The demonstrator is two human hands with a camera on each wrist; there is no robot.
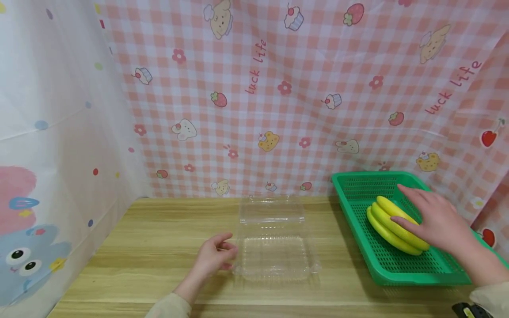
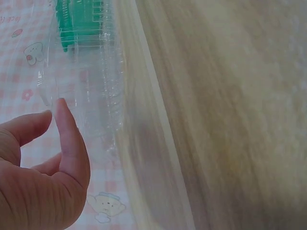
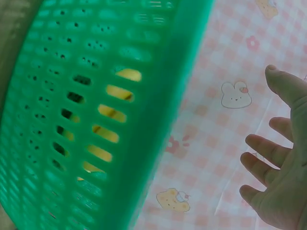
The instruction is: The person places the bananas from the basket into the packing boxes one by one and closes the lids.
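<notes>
Bananas, a yellow curved bunch (image 1: pixel 391 227), in a green slotted plastic basket (image 1: pixel 421 278), beneath a spread right hand (image 1: pixel 441 221)

Head view: bunch lay aslant on the basket floor, at least three fruits showing side by side. Basket sat on the right of a pale wood-grain table (image 1: pixel 159 251), its far end near a pink-and-white checked cloth (image 1: pixel 246 119) printed with cartoon animals, strawberries, flowers and cupcakes.

Right hand: thumb and fingers well parted, reaching in over the basket from the right, partly covering the bunch from above. Right wrist view put the hand higher than the basket rim, apart from it; yellow fruit showed through the wall slots.

Left hand (image 1: pixel 214 254): just beside the near left edge of a clear, ridged plastic box with a hinged lid (image 1: pixel 274 260). Fingers bent loosely, tips apart with a gap between thumb and finger in the left wrist view. Contact with the box edge: could not tell.

Box stood to the left of the basket, well apart from the bunch, lid part turned back towards the checked cloth. Pale sleeve (image 1: pixel 171 305) at the left wrist.
</notes>
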